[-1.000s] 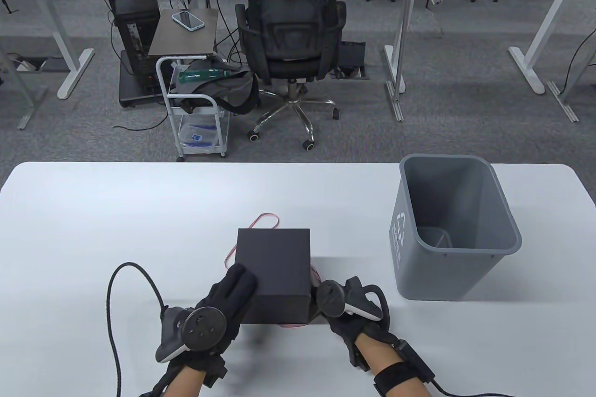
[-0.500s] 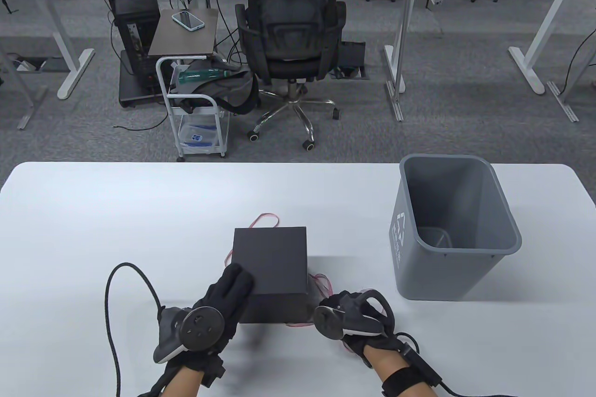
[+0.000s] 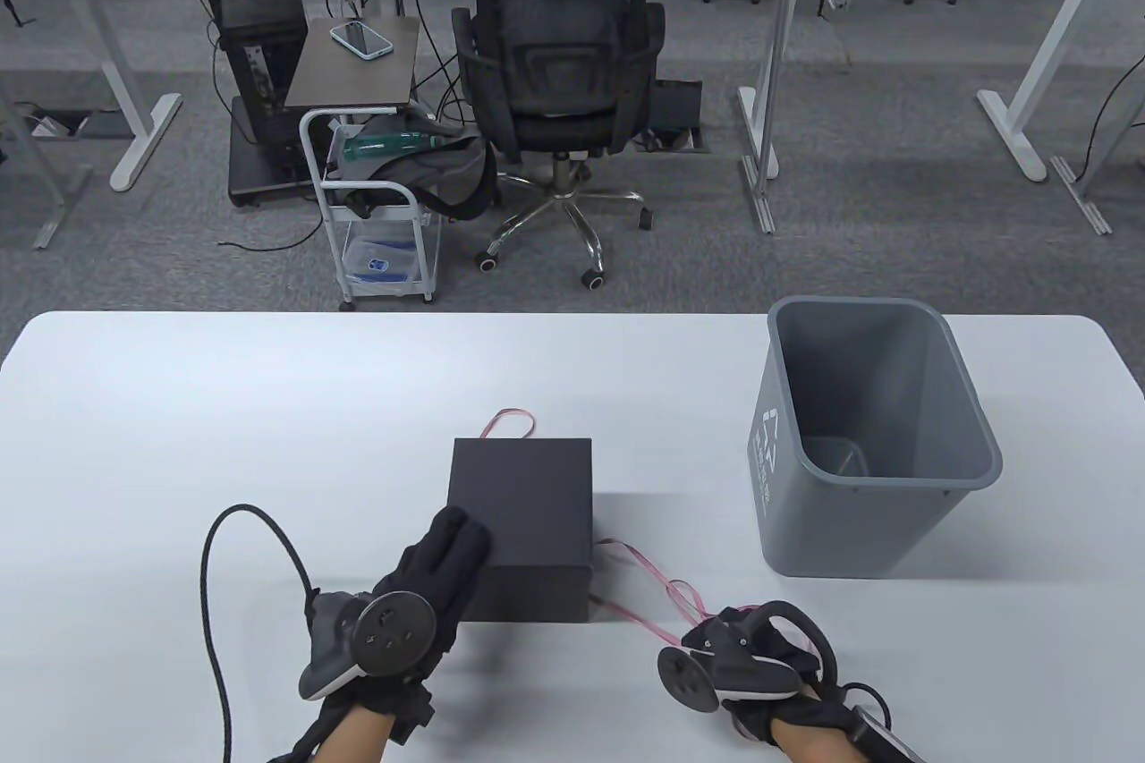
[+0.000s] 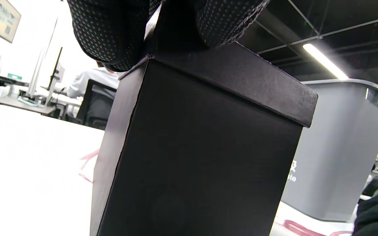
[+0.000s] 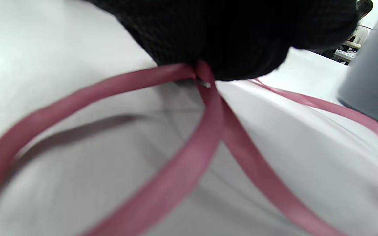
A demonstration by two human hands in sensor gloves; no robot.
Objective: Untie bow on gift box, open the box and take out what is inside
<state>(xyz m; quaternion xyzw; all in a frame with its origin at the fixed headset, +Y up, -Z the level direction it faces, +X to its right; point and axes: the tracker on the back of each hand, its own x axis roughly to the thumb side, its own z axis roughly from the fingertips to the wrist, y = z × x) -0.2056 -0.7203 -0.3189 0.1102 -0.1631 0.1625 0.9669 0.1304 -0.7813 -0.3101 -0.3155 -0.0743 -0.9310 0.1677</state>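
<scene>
A black gift box (image 3: 528,504) with its lid on stands on the white table (image 3: 224,405). My left hand (image 3: 452,544) lies with straight fingers (image 4: 110,36) on the lid's near left corner. The box (image 4: 192,157) fills the left wrist view. A thin pink ribbon (image 3: 644,571) runs loose from the box's right foot across the table to my right hand (image 3: 729,647), which pinches it near the table's front edge. A loop of the ribbon shows behind the box. In the right wrist view the glove (image 5: 235,39) holds the ribbon (image 5: 208,108) where its strands cross.
A grey waste bin (image 3: 805,521) stands on the table to the right of the box, also seen as the bin (image 4: 333,147) in the left wrist view. Beyond the table's far edge are an office chair (image 3: 555,65) with a seated person and a small cart (image 3: 376,199).
My right hand has drawn back to the right and toward the front edge, pulling the pink ribbon out along the table. The left hand stays on the lid.
</scene>
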